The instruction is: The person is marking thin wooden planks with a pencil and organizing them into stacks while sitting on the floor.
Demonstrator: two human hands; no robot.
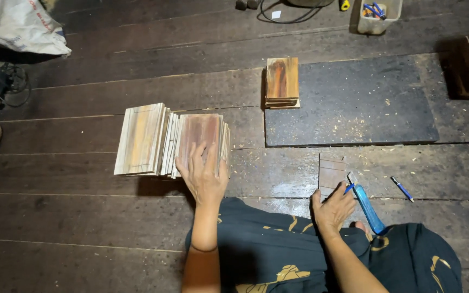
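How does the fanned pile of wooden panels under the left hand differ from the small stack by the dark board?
The fanned pile is larger, leaning and spread out; the small stack is neat and lies flat. The left hand rests on the fanned pile; nothing touches the small stack. Both are thin rectangular wood panels on the plank floor.

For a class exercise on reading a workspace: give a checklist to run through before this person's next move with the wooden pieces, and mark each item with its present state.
1. Left hand placed on the leaning row of thin wooden boards: ok, palm flat on the nearest board.
2. Right hand has the blue-handled tool: ok, it rests at the handle, though how firm the grip is cannot be told.
3. Single small board within reach: ok, it lies just ahead of the right hand.
4. Dark mat usable: ok, bare but littered with wood shavings.
5. Small stack of boards square: ok, at the mat's left edge.
6. Blue pen out of the way: ok, lying to the right.
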